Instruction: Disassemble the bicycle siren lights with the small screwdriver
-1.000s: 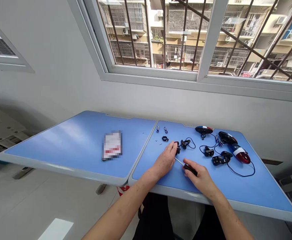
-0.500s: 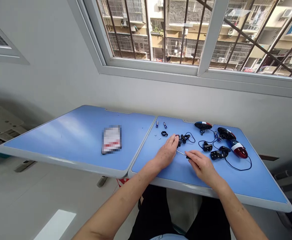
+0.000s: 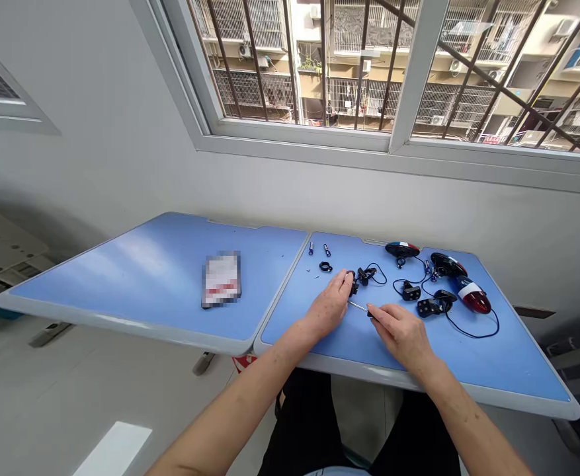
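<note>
The right hand [image 3: 403, 332] has its grip closed around the handle of a screwdriver [image 3: 358, 306], most of the handle hidden in the fingers. The screwdriver's long axis runs nearly sideways across the counter [image 3: 488, 370], its bare metal shaft pointing left and slightly away from the person, toward the left hand [image 3: 328, 308]. The left hand is closed on a small black part [image 3: 354, 288], which peeks out beyond and to the right of its fingertips. The part lies to the left of the right grip and a little farther from the person; the left hand is the nearer, touching it, while the right is apart from it by the length of the shaft. The shaft's tip ends beside the left fingers, and whether it meets a screw cannot be told. The visible side of the part seems to run away from the person, but the fingers hide too much to be sure which way it points. Just beyond lies a cabled piece [image 3: 367, 274]. Farther left are a black ring [image 3: 325, 266] and two batteries [image 3: 319, 250]; to the right, a red-and-blue lamp [image 3: 474, 295] points its red end toward the near right.
</note>
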`<action>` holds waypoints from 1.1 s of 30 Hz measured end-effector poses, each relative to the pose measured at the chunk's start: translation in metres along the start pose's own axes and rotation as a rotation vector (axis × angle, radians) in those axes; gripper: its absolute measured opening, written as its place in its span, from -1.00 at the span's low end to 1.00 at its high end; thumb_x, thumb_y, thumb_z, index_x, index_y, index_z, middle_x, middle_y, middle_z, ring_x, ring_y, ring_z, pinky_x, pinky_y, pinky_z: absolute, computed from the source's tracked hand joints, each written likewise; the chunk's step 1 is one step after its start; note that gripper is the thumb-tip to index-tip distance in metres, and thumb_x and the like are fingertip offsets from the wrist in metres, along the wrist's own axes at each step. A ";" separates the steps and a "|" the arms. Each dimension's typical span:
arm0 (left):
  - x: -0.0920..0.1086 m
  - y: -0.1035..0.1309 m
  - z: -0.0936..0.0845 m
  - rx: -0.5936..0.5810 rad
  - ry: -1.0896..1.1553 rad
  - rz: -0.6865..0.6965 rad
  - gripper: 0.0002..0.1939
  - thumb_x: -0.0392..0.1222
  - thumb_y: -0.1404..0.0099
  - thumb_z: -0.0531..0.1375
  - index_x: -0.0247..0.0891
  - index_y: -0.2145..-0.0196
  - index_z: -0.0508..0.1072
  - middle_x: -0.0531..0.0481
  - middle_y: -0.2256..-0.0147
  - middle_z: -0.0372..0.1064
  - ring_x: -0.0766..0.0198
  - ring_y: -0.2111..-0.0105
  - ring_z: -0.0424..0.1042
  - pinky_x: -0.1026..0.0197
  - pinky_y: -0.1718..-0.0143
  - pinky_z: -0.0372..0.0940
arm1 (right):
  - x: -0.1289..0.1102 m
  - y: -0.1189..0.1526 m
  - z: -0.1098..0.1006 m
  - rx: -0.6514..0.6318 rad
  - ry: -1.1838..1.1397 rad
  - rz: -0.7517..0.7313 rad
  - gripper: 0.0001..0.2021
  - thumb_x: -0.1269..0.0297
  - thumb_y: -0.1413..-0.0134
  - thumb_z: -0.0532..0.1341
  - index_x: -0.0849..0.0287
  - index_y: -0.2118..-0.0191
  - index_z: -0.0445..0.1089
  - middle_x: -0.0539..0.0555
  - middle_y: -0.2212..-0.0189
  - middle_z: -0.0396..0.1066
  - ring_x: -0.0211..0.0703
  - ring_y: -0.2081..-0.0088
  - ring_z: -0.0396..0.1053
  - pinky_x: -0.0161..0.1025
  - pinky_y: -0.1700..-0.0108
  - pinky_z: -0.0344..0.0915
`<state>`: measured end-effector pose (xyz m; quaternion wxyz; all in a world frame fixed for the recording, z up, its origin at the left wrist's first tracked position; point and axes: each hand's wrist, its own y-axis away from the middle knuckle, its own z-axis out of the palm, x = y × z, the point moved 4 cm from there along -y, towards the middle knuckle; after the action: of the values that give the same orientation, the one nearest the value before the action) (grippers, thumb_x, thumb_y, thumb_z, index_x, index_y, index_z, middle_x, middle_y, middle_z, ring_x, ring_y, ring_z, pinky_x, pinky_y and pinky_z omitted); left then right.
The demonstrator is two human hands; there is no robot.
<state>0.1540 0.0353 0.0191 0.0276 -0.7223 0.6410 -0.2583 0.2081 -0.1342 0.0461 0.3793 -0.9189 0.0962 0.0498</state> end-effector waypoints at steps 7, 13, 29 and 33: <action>0.000 0.001 0.001 -0.014 -0.016 0.005 -0.31 -0.50 -0.15 -0.02 -0.31 -0.24 -0.06 -0.34 -0.24 -0.05 0.00 -0.25 -0.02 -0.08 -0.13 0.19 | -0.002 -0.010 -0.003 0.019 -0.359 0.121 -0.76 0.33 -0.22 0.06 0.14 0.08 0.42 0.08 0.41 0.40 -0.24 0.43 0.35 -0.30 0.39 0.32; 0.000 0.001 -0.002 0.020 -0.006 0.018 -0.32 -0.51 -0.14 0.00 -0.32 -0.22 -0.01 -0.34 -0.22 0.00 -0.02 -0.23 0.03 -0.09 -0.11 0.22 | 0.001 -0.009 0.003 -0.056 -0.335 0.265 -0.72 0.30 -0.19 0.04 0.19 0.07 0.42 0.14 0.36 0.48 -0.14 0.34 0.44 -0.23 0.33 0.38; 0.000 0.000 -0.005 0.077 -0.021 0.087 -0.30 -0.56 -0.07 0.06 -0.28 -0.17 0.10 -0.29 -0.21 0.06 0.01 -0.23 0.05 -0.09 -0.13 0.21 | 0.009 0.005 0.011 -0.049 -0.163 0.157 -0.73 0.34 -0.21 0.05 0.13 0.05 0.40 0.12 0.31 0.47 -0.11 0.28 0.38 -0.20 0.25 0.34; 0.000 0.000 -0.005 0.091 -0.108 0.124 -0.36 -0.57 -0.14 0.01 -0.27 -0.18 0.12 -0.26 -0.21 0.07 0.02 -0.24 0.02 -0.06 -0.09 0.26 | 0.013 0.008 0.012 -0.060 -0.137 0.174 -0.74 0.34 -0.20 0.06 0.12 0.06 0.41 0.11 0.29 0.47 -0.11 0.27 0.38 -0.19 0.24 0.34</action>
<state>0.1515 0.0365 0.0238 0.1109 -0.6920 0.6697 -0.2454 0.2184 -0.1335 0.0298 0.3515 -0.9125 0.1480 0.1482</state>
